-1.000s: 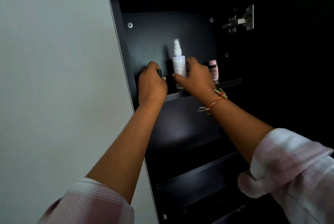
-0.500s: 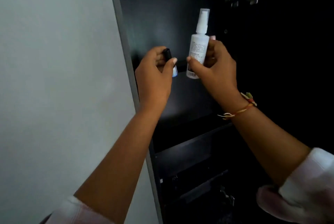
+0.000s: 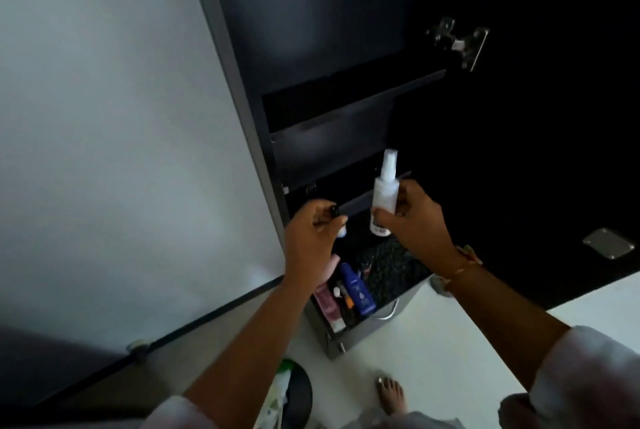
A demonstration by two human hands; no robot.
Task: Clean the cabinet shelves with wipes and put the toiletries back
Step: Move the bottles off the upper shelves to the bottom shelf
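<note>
Toiletries are held in both hands, in front of the open cabinet. The left hand (image 3: 311,241) pinches a small dark-capped bottle (image 3: 337,226) between thumb and fingers. The right hand (image 3: 415,221) has its fingers curled around a white spray bottle (image 3: 383,191), which stands upright with the nozzle up. Directly below the hands a grey box (image 3: 360,331) sits on the floor. A blue bottle (image 3: 358,293), a pink tube (image 3: 327,304) and other small items are packed in its left part. Its right part looks free and lies under the right hand, so I judge the spray bottle needs only to go straight down, with its long axis kept vertical. The left hand is nearer to the full side. Behind, the cabinet shelves (image 3: 353,94) look bare, so the wiping is probably the coming step.
</note>
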